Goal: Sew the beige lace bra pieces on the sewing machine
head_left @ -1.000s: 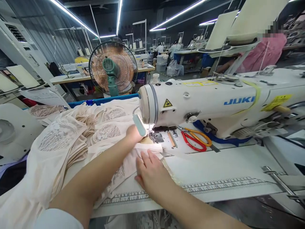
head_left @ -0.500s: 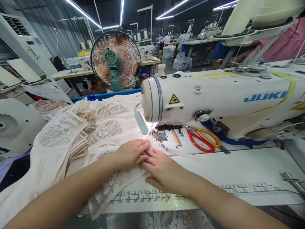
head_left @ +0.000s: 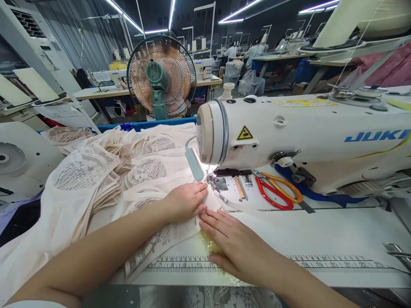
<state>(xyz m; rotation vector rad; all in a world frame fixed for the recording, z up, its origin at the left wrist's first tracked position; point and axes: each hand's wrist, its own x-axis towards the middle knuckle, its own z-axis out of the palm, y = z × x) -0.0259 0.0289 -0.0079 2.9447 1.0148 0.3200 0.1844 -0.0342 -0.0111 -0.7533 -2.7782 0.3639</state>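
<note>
A pale lace-and-fabric garment piece (head_left: 184,233) lies on the bed of a white sewing machine (head_left: 257,137), its edge under the lit needle area. My left hand (head_left: 185,200) rests on this piece just in front of the presser foot, palm down, thumb apart from the fingers. My right hand (head_left: 229,237) lies flat beside it, fingers stretched out at the right edge of the fabric. Its fingertips are close to my left thumb. A grey-blue tab (head_left: 194,164) on a bent wire stands left of the needle. The presser foot is partly hidden.
Stacked lace pieces (head_left: 83,171) cover the left of the table. Red- and orange-handled scissors (head_left: 276,192) lie right of the needle. A printed ruler (head_left: 321,262) runs along the front edge. Behind stands a large fan (head_left: 157,79); people work at machines farther back.
My hands, which were touching at the fingers, have moved slightly apart. My right hand has shifted right and toward me on the fabric's edge. The camera view has shifted a little.
</note>
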